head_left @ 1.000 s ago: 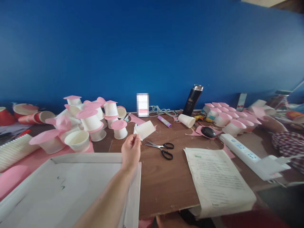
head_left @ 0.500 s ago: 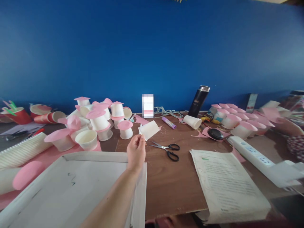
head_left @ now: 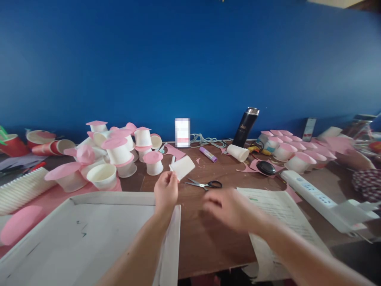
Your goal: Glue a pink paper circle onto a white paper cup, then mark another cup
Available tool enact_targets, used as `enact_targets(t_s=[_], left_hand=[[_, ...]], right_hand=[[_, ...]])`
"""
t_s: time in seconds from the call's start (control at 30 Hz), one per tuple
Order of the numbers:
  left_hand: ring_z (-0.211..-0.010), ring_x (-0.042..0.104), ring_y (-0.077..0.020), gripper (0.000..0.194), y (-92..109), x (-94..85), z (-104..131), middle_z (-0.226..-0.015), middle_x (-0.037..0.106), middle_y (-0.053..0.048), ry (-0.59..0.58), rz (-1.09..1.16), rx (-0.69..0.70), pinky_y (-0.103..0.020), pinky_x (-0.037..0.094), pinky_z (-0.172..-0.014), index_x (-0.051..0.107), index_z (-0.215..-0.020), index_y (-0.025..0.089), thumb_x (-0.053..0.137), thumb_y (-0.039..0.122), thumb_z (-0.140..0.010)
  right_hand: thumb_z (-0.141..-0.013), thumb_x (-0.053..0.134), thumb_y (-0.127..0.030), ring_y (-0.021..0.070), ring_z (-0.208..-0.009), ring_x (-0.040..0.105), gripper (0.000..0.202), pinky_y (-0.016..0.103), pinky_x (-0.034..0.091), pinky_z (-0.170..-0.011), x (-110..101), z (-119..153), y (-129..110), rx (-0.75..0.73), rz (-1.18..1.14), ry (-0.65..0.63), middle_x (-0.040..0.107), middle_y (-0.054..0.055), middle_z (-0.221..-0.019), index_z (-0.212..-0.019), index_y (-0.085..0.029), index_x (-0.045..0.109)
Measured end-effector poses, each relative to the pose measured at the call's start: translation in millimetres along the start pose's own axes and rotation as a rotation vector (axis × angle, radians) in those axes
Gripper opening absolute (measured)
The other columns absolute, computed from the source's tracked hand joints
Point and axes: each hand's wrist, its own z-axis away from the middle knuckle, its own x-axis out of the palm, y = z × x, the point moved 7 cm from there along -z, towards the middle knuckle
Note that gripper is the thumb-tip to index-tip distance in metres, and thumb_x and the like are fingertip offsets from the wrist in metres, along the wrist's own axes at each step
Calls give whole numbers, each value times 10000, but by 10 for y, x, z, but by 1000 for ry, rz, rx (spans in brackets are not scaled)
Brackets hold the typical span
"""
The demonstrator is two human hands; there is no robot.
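Observation:
My left hand (head_left: pixel 166 190) pinches the rim of a white paper cup (head_left: pixel 183 167) lying on its side in the air, its base pointing right. My right hand (head_left: pixel 228 208), blurred by motion, hovers over the scissors (head_left: pixel 205 184) and covers one of their black handles; its fingers are curled, and whether they touch the scissors is unclear. Beyond them on the brown table (head_left: pixel 208 246) lie a purple glue stick (head_left: pixel 208 154) and another white cup (head_left: pixel 237 153) on its side.
White cups with pink paper tops (head_left: pixel 117 149) crowd the left; more stand at right (head_left: pixel 300 161). A shallow white tray (head_left: pixel 110 194), a black bottle (head_left: pixel 245 127), a power strip (head_left: pixel 315 198) and a printed sheet (head_left: pixel 269 198) surround my hands. Another person's hand (head_left: pixel 355 159) is far right.
My right hand has come in from the lower right, over the scissors and the printed sheet. My left hand still holds the cup, now slightly lower and further left in view.

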Motion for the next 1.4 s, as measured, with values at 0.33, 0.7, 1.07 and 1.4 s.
enact_targets(t_s=[0.33,0.7,1.07,1.4], left_hand=[[-578,476,-131,241,147,133,87,-596,539,23,-151,-157,160,-245,329,-580,493,-624,210,456,316,-838],[-609,477,-139,216,154,216,67,-639,549,9,-195,-208,142,-267,312,-590,452,-629,215,447,285,-833],[-637,496,-148,200,145,200,57,-665,574,-2,-197,-223,139,-274,307,-601,443,-623,214,443,241,-822],[-649,529,-164,204,79,212,15,-690,604,-22,-186,-239,130,-269,325,-608,515,-690,214,415,276,-857]], right_hand=[[-847,536,-250,293,-1073,588,317,331,447,-814,-396,-1714,510,359,372,115,607,222,-1168,-1089,-74,640],[-816,603,-285,227,-961,624,308,266,447,-736,-190,-2486,110,190,329,19,670,116,-1082,-1096,-161,635],[-865,515,-282,215,-922,612,211,272,415,-727,-378,-2188,143,145,287,197,649,100,-1066,-918,-183,693],[-927,405,-358,139,-714,614,316,249,455,-671,-676,-430,118,-48,-25,139,654,51,-831,-863,-192,665]])
